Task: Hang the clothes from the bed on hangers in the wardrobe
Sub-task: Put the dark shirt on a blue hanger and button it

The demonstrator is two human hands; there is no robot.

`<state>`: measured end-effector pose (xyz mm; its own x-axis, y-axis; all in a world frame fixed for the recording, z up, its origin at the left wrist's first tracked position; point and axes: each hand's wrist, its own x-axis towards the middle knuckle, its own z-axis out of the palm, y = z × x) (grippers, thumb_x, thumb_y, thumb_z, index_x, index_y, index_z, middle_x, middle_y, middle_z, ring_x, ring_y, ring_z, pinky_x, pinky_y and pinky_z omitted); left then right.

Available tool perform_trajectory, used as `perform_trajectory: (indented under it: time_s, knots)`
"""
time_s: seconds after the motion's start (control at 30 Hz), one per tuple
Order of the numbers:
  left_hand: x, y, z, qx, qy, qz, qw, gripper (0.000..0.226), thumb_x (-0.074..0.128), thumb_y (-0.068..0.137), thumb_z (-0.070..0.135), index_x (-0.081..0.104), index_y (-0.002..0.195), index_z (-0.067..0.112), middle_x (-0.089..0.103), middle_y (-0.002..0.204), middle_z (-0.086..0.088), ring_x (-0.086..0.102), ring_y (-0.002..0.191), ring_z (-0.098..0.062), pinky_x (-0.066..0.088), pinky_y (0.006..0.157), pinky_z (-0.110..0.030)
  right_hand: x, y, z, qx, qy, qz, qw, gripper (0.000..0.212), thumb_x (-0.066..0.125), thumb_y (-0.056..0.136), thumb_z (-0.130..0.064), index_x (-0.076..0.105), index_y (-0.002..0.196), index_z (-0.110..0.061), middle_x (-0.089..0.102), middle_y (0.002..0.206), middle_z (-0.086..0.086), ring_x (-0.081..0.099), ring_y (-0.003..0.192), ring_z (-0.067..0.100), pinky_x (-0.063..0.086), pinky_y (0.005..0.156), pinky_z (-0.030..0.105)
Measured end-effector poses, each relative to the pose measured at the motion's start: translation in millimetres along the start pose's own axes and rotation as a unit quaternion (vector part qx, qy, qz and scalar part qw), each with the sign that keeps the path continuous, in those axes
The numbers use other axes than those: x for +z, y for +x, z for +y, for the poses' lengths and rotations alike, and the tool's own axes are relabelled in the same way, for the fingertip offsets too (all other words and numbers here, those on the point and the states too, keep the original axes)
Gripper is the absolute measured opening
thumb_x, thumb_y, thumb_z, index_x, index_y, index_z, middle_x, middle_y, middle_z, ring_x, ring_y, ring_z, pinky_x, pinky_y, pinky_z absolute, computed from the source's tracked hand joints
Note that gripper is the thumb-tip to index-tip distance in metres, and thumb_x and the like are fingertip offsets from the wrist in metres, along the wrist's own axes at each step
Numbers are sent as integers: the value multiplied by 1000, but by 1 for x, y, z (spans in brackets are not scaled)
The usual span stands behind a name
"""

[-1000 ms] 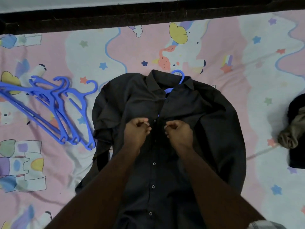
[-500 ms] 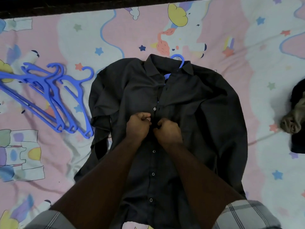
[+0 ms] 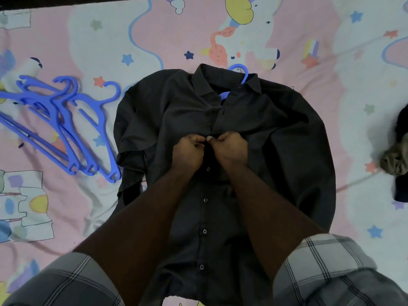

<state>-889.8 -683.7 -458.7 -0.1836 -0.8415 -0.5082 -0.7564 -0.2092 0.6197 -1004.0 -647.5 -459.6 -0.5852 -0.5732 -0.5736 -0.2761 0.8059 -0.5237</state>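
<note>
The dark shirt point(image 3: 254, 133) lies flat on the bed point(image 3: 154, 40) over a blue hanger point(image 3: 239, 71). Left hand point(image 3: 187, 154) and right hand point(image 3: 231, 151) each pinch its button placket in a tight grip. Spare hangers point(image 3: 66, 122) lie left.

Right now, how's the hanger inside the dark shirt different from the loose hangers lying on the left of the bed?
The hanger in the shirt is mostly covered by the dark shirt, only its hook and a bit of neck showing; the spare hangers lie fully exposed on the bedsheet. It is single; they are an overlapping pile. All are blue plastic.
</note>
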Motion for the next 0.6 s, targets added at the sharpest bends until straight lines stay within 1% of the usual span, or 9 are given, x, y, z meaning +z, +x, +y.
perform_trajectory:
  time_s: [0.03,0.1,0.2,0.27,0.3,0.37,0.43,0.5,0.6]
  knots:
    - [1,1,0,-3,0,2,1000,25,59,94,14,74,113,20,74,114,3,67,104,-13,45,82,-16,1,2,-1,6,-2,1,1000,48,71,81,-51,57,60,-10,60,58,1,62,61,21,35,55,24]
    - [3,2,0,-8,1,0,1000,24,60,92,13,75,110,21,75,111,3,68,102,-14,46,82,-18,3,5,-6,14,-10,4,1000,47,70,75,-57,62,66,-12,66,67,5,65,66,24,37,55,24]
    - [4,5,2,-16,6,0,1000,23,60,91,13,75,108,19,74,111,2,67,104,-16,50,89,-24,1,4,-10,27,-11,9,1000,37,64,77,-47,69,82,-11,71,83,8,68,80,27,39,62,24]
    - [4,7,3,-23,9,3,1000,21,61,91,14,75,106,20,74,111,2,67,103,-16,48,86,-21,-2,3,-9,32,-6,16,999,33,60,79,-42,70,86,-11,72,89,9,67,86,29,40,66,25]
    - [4,7,3,-24,9,4,1000,20,61,91,14,75,105,20,74,110,2,67,102,-16,47,83,-20,-2,2,-7,31,-1,14,999,32,60,80,-41,70,84,-11,72,89,9,67,86,29,40,67,25]
    - [5,6,3,-24,8,5,1000,19,61,92,14,75,103,20,74,107,1,67,99,-16,45,78,-20,0,2,-6,26,4,9,1000,36,63,81,-47,67,77,-12,71,81,6,68,81,27,41,64,25]
    - [7,5,4,-23,4,0,1000,17,59,94,16,74,100,19,74,102,0,67,94,-16,44,74,-21,3,3,-8,20,-4,15,1000,51,63,78,-63,67,76,-13,70,78,4,68,77,25,41,62,26]
    - [7,6,5,-24,6,-2,1000,17,58,95,17,74,98,20,74,100,1,66,88,-14,42,69,-20,1,4,-12,21,-24,19,999,59,63,78,-69,68,86,-11,69,85,2,66,81,22,41,63,27]
    - [4,7,4,-28,11,-7,1000,17,58,93,15,73,92,23,73,98,4,60,82,-9,39,65,-19,-3,4,-17,26,-39,16,999,51,61,87,-56,67,102,-8,69,101,8,65,94,28,39,67,29]
